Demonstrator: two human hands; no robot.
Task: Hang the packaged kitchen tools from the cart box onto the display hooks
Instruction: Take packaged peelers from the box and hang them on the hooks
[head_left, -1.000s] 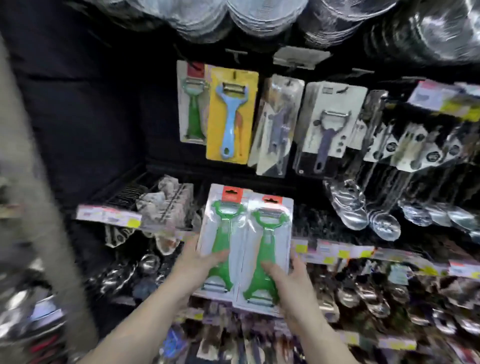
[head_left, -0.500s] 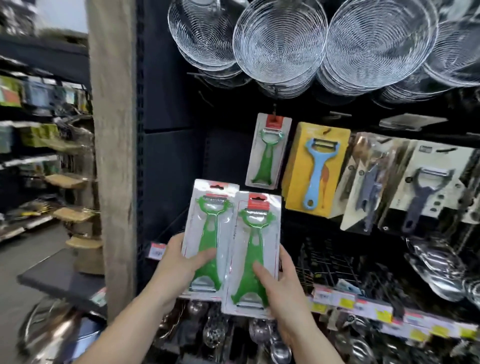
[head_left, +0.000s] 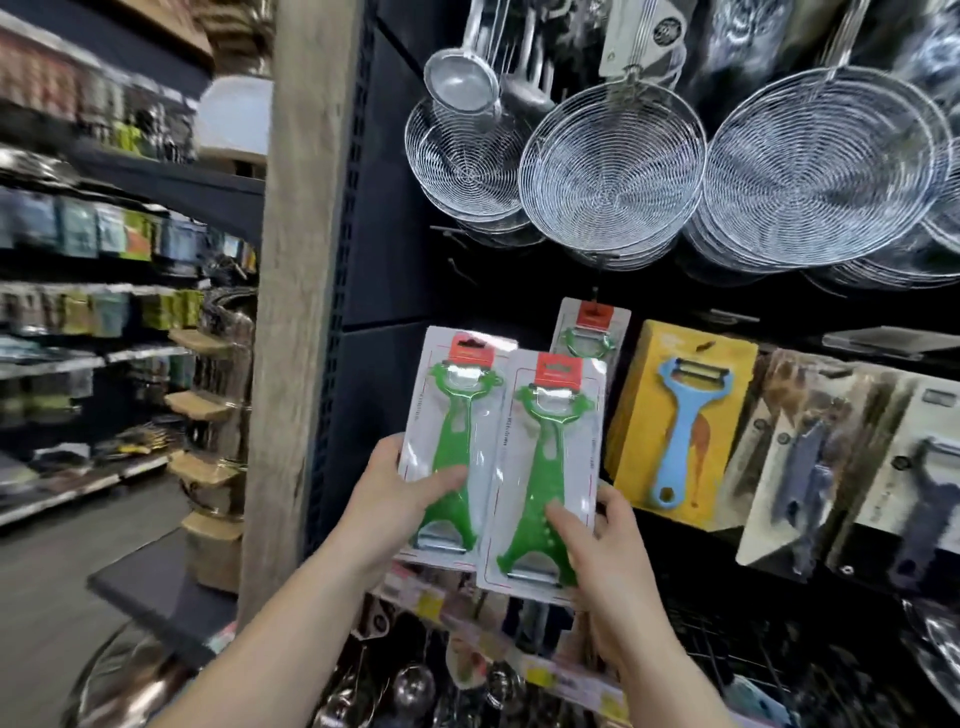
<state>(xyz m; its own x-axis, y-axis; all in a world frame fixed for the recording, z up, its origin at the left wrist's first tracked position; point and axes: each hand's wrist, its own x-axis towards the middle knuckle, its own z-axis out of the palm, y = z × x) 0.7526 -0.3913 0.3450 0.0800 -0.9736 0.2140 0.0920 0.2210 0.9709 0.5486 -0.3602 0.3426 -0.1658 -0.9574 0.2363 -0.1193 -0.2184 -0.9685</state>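
I hold two clear blister packs side by side, each with a green peeler and a red header card. My left hand (head_left: 395, 493) grips the lower part of the left green peeler pack (head_left: 454, 415). My right hand (head_left: 602, 551) grips the bottom of the right green peeler pack (head_left: 545, 467), which overlaps the left one. Just behind and above them, a matching green peeler pack (head_left: 592, 327) hangs on a display hook, mostly hidden by the held packs. The cart box is out of view.
A yellow card with a blue peeler (head_left: 680, 421) hangs to the right, then grey peeler packs (head_left: 810, 467). Wire skimmers (head_left: 613, 166) hang overhead. A wooden post (head_left: 296, 312) stands left of the dark panel. Ladles and price tags (head_left: 431, 603) sit below.
My view has swung up and to the left, bringing the skimmers and the aisle into sight. Both held packs have risen closer to the hanging green peeler pack and now overlap its lower part.
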